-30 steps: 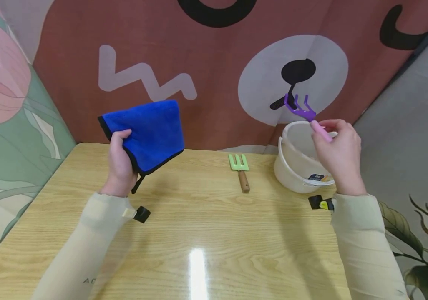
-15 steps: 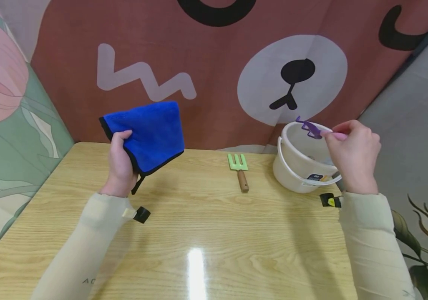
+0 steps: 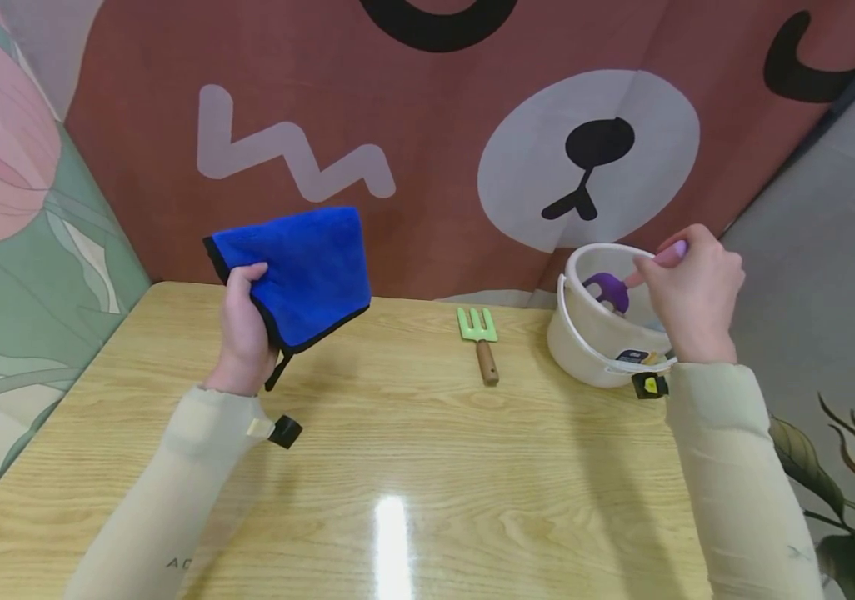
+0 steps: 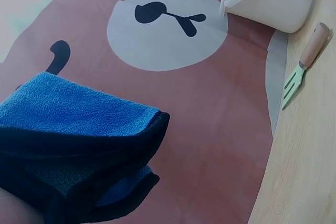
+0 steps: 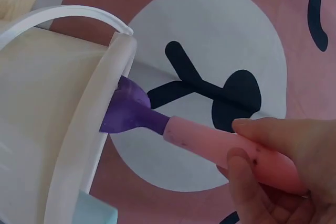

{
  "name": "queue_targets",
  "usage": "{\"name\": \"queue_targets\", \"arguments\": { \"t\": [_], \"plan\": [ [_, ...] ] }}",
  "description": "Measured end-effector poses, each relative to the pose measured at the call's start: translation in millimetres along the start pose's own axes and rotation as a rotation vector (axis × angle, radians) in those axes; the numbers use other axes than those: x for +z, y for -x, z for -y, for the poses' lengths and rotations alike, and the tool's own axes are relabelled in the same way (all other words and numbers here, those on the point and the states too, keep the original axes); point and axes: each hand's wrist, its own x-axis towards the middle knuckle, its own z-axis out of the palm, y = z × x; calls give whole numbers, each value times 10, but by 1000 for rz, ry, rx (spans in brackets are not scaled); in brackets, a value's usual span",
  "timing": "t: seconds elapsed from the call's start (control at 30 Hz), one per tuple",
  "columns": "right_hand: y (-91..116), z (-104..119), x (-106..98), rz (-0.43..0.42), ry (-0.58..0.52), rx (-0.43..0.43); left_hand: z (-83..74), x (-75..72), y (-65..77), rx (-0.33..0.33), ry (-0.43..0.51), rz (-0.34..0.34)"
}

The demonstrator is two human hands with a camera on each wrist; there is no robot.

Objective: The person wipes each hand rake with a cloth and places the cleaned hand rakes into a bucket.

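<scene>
My left hand (image 3: 242, 333) holds a folded blue cloth (image 3: 311, 275) with black edging up above the table, thumb over its near side. At the right, my right hand (image 3: 697, 296) pinches the pink handle of a small purple hand rake (image 5: 194, 140) between thumb and fingers. The rake's purple head points down inside the white bucket (image 3: 573, 337), its tines partly hidden by the wall. In the right wrist view the head dips past the bucket's rim. The bucket's handle hangs down on its front side.
A small green fork (image 3: 478, 329) with a brown handle lies on the wooden table (image 3: 427, 442), left of the bucket. Something pale blue (image 5: 97, 208) shows at the bucket's mouth. A printed bear curtain (image 3: 427, 167) hangs behind the table.
My right hand has tipped the hand rake from tines-up above the bucket to tines-down, lowering its head inside. My left hand keeps the cloth in nearly the same place.
</scene>
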Motion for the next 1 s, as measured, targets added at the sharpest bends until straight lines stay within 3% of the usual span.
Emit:
{"name": "queue_targets", "arguments": {
  "t": [0.37, 0.67, 1.0],
  "plan": [
    [-158, 91, 154, 7, -18, 10, 7, -3, -8, 10, 5, -5],
    [-139, 4, 331, 208, 8, -36, 3, 0, -9, -1, 3, 9],
    [-54, -175, 594, 266, 130, -167, 31, -11, 10, -14, 4, 2]
  ]
}}
